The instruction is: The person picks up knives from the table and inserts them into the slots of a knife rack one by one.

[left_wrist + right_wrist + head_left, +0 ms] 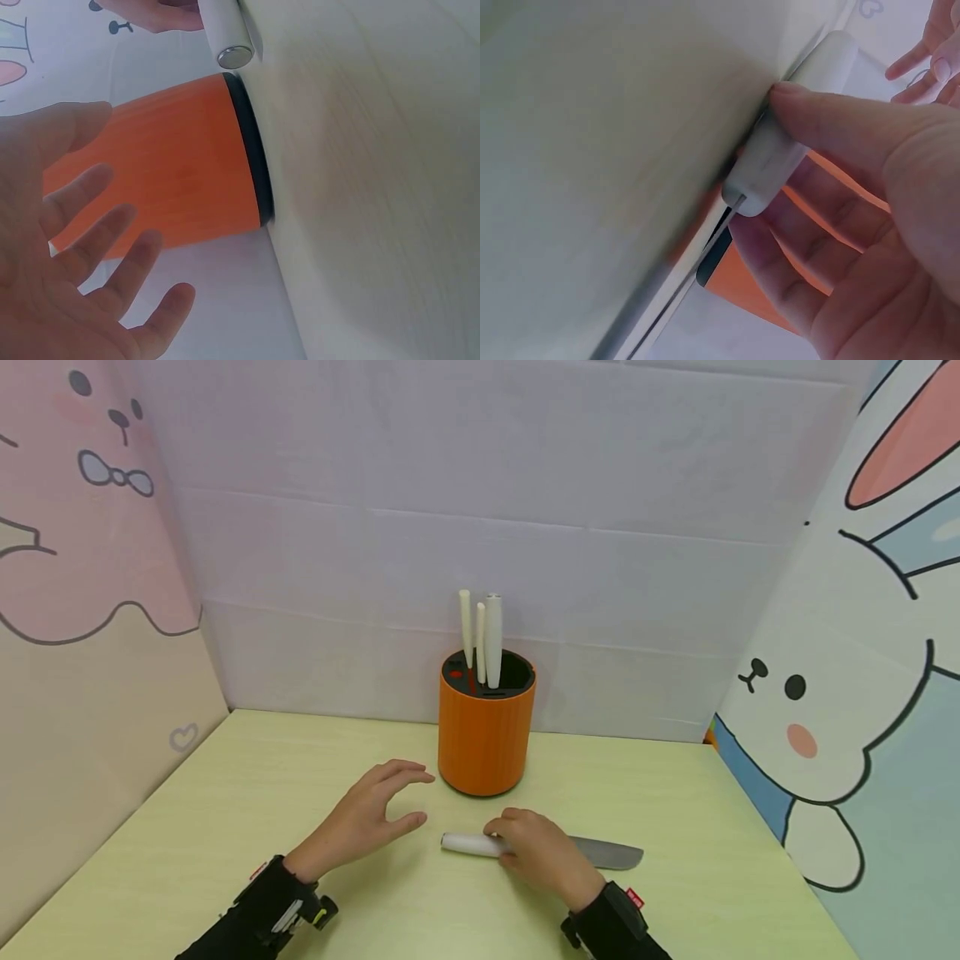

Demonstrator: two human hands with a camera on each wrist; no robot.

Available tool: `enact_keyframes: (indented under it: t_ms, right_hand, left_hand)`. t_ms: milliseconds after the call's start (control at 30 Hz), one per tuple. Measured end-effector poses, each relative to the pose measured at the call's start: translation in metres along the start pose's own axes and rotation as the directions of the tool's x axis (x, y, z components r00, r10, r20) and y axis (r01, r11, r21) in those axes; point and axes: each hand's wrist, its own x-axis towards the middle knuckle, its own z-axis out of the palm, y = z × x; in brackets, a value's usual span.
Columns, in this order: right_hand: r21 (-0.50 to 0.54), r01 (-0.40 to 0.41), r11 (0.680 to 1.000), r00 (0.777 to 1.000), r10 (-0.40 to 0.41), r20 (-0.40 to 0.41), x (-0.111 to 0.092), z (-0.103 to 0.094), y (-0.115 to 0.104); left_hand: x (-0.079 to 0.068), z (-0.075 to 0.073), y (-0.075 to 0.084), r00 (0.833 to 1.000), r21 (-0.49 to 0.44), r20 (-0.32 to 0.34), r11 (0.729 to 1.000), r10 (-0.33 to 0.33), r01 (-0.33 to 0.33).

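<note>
A kitchen knife with a white handle [468, 844] and a broad grey blade [609, 853] lies flat at the tabletop, its blade pointing right. My right hand [546, 853] holds the handle near the blade, thumb on one side and fingers on the other, as the right wrist view shows. Whether the knife is slightly lifted, I cannot tell. Left of the handle's end, my left hand [360, 822] hovers with fingers spread and nothing in them. Just beyond both hands stands an orange knife block [483, 739] with a black top.
Several white handles [492, 639] stick up from the block's slots, and a dark opening shows at its right. The pale wooden table [300, 760] meets a white sheet [337, 568] behind. Cartoon-printed panels [847, 693] border both sides.
</note>
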Motion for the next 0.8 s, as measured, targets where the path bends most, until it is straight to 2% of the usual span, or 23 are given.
enact_keyframes:
  t_ms: [233, 433, 600, 800]
  right_hand:
    - [0.001, 0.005, 1.0, 1.0, -0.005, 0.014, -0.001, -0.003, 0.002]
    - [0.001, -0.014, 1.0, 1.0, 0.014, -0.002, -0.002, -0.015, 0.002]
    - [0.013, -0.024, 1.0, 0.999, 0.024, -0.047, -0.005, -0.031, -0.001]
    - [0.098, 0.0, 0.995, 0.988, 0.015, -0.153, -0.008, -0.05, -0.007]
  left_hand:
    - [0.0, -0.002, 0.001, 1.0, -0.006, 0.002, 1.0, 0.0, 0.0]
    - [0.0, -0.002, 0.001, 1.0, -0.012, -0.006, 1.0, -0.004, 0.004]
    - [0.0, -0.001, 0.001, 1.0, -0.005, -0.007, 1.0, -0.003, 0.003]
    - [0.0, -0.001, 0.003, 1.0, -0.017, 0.002, 1.0, -0.011, 0.011]
